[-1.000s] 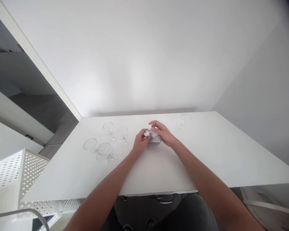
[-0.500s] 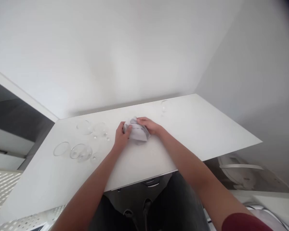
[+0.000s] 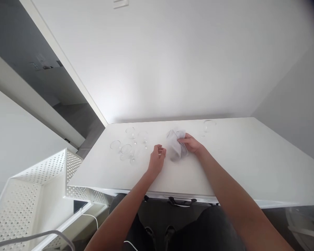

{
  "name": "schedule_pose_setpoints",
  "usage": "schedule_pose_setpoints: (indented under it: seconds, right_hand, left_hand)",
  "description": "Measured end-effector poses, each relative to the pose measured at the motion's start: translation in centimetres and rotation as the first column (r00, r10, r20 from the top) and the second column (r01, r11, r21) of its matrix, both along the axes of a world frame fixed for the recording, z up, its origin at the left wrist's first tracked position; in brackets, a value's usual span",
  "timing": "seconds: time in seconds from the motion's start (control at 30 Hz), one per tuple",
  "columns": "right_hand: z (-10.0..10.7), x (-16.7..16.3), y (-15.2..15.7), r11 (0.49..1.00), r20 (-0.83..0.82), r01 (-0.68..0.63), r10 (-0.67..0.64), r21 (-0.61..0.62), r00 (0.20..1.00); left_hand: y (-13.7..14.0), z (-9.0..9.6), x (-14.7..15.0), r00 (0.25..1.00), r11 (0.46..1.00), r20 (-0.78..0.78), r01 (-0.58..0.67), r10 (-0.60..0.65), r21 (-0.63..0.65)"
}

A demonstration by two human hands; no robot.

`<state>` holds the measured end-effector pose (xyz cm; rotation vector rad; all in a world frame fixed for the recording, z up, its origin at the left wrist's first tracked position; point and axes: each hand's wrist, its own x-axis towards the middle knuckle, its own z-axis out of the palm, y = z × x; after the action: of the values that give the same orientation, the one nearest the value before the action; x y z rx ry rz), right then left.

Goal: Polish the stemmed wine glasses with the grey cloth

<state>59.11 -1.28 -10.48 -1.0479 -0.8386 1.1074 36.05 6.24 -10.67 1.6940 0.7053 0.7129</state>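
A pale grey cloth (image 3: 176, 144) hangs crumpled from my right hand (image 3: 190, 142), pinched between thumb and fingers just above the white table (image 3: 232, 157). Left of the cloth, apart from it, is my left hand (image 3: 157, 158), its fingers loosely curled with a gap to the thumb and nothing between them. Several clear stemmed glasses stand on the table's left side, among them a front glass (image 3: 126, 150) and a back glass (image 3: 130, 130). One more clear glass (image 3: 208, 126) stands alone behind and to the right of my right hand.
A white wall (image 3: 157, 69) rises behind the table's back edge. At the lower left is a white perforated shelf or rack (image 3: 18, 205) with a grey cable (image 3: 28, 237) across it. My legs are below the table's front edge, near a dark handle-like object (image 3: 182, 201).
My left hand has let go of the cloth and moved left of it. My right hand still holds the cloth. The camera view has turned left.
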Motion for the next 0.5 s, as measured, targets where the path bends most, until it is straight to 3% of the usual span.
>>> schedule_pose_setpoints:
  seconds: [0.07, 0.17, 0.23, 0.27, 0.33, 0.43, 0.5]
  right_hand:
    - [-0.1, -0.1, -0.2, 1.000, 0.028, -0.012, 0.012, -0.012, 1.000]
    - [-0.2, -0.5, -0.2, 0.997, 0.102, 0.034, -0.027, -0.065, 0.994]
    - [-0.1, -0.9, 0.0, 0.979, 0.297, 0.136, -0.087, -0.150, 0.951]
    - [0.0, -1.1, 0.2, 0.956, 0.448, 0.222, -0.115, -0.194, 0.887]
    - [0.6, -1.8, 0.5, 0.893, 0.736, 0.390, -0.106, -0.225, 0.669]
    - [1.8, -3.5, -0.2, 0.816, 0.857, 0.545, -0.129, -0.195, 0.499]
    - [2.4, -5.2, -2.3, 0.742, 0.880, 0.650, -0.190, -0.162, 0.435]
  left_hand:
    - [-2.4, 0.8, -3.3, 0.999, 0.996, -0.041, 0.021, -0.018, 0.087]
    - [-6.8, 1.0, -8.8, 0.996, 0.996, -0.082, -0.028, 0.035, 0.087]
    - [-9.4, -0.1, -12.3, 0.993, 0.994, -0.097, -0.060, 0.069, 0.093]
    - [-10.5, -1.0, -13.9, 0.988, 0.991, -0.109, -0.098, 0.108, 0.088]
    - [-11.8, -3.5, -16.6, 0.979, 0.990, -0.150, -0.144, 0.141, -0.006]
    - [-11.3, -7.4, -19.7, 0.959, 0.946, -0.191, -0.247, 0.208, -0.209]
    - [-9.1, -9.2, -21.8, 0.921, 0.914, -0.222, -0.361, 0.320, -0.182]
